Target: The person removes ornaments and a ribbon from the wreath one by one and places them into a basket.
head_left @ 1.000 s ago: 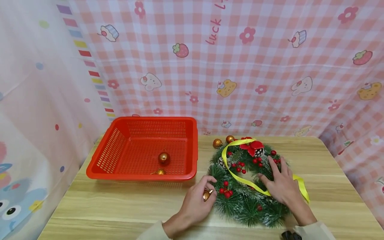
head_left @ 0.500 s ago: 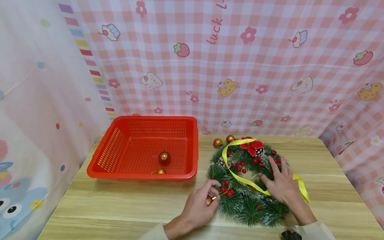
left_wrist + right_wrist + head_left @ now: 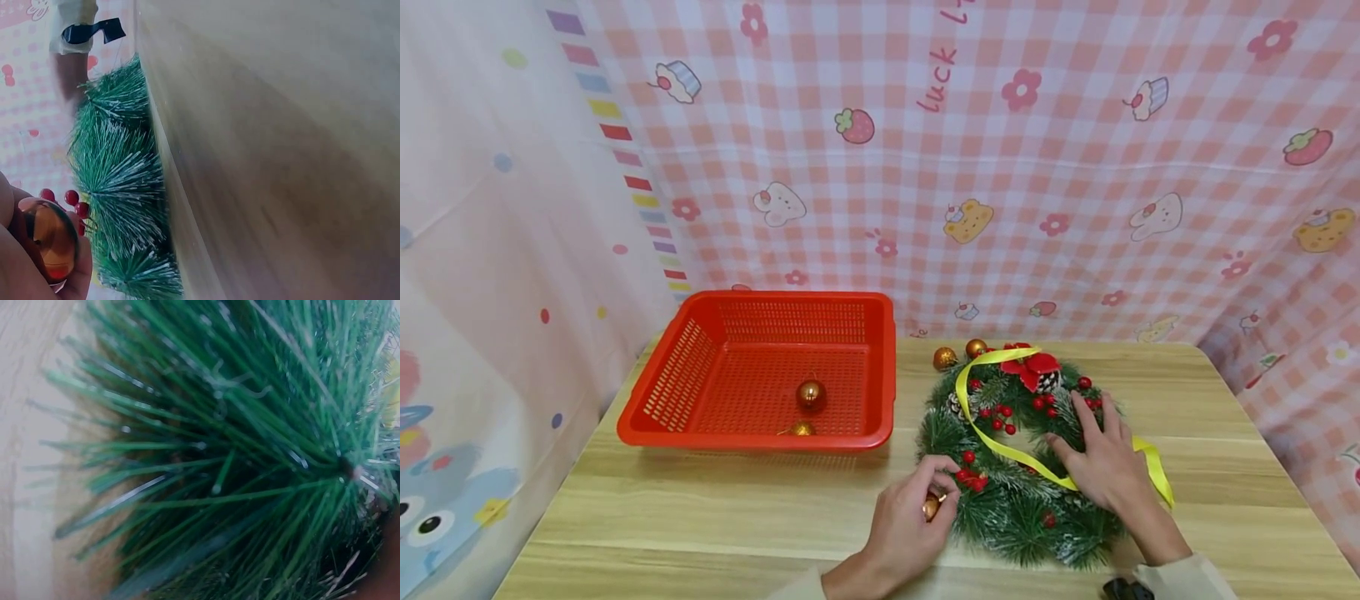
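My left hand [image 3: 910, 525] holds a shiny copper-gold Christmas bauble [image 3: 931, 507] in curled fingers, at the left edge of a green wreath [image 3: 1026, 517]. In the left wrist view the bauble [image 3: 56, 240] sits between fingers and thumb, close to red berries [image 3: 72, 198]. Fingers spread, my right hand [image 3: 1108, 462] rests on the wreath's right side. A yellow ribbon [image 3: 1011, 452] lies over the wreath and passes beneath that hand. Pine needles [image 3: 219, 456] fill the right wrist view. Red berries, pinecones and a red flower [image 3: 1033, 367] decorate the wreath.
To the left stands a red plastic basket [image 3: 760, 437] with two gold baubles [image 3: 810, 395] inside. Two more gold baubles [image 3: 945, 358] are at the wreath's upper left. The wooden table [image 3: 700, 517] meets a checked cloth [image 3: 887, 167] behind.
My left hand, with the bauble, has shifted slightly right and toward me, now touching or very near the wreath's berries. The right hand, ribbon and basket look unmoved.
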Demonstrator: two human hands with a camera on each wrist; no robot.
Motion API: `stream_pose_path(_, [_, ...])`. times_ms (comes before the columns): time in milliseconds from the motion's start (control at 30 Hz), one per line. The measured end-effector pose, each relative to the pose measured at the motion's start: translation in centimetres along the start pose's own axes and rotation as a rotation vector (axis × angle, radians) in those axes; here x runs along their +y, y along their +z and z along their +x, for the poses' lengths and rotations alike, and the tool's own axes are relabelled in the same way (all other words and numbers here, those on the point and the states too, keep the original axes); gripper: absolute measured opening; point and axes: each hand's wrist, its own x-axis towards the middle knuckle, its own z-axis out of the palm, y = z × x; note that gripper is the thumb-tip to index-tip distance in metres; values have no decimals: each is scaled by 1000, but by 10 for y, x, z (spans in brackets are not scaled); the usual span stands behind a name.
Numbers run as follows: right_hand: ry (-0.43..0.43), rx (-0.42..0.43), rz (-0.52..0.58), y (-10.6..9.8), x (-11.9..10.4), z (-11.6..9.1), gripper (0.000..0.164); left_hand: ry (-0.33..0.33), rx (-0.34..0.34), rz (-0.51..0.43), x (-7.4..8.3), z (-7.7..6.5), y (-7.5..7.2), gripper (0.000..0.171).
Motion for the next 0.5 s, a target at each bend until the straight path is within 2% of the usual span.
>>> stream_pose_path(100, [2,5,3,0,-1,0,88,25,14,11,2,0,1,26])
stream_pose_path(367, [4,9,11,0,0,0,87,32,35,-40,6,5,3,24])
stream_pose_path(500, [5,8,11,1,0,0,87,16,18,-60,7,7,4,23])
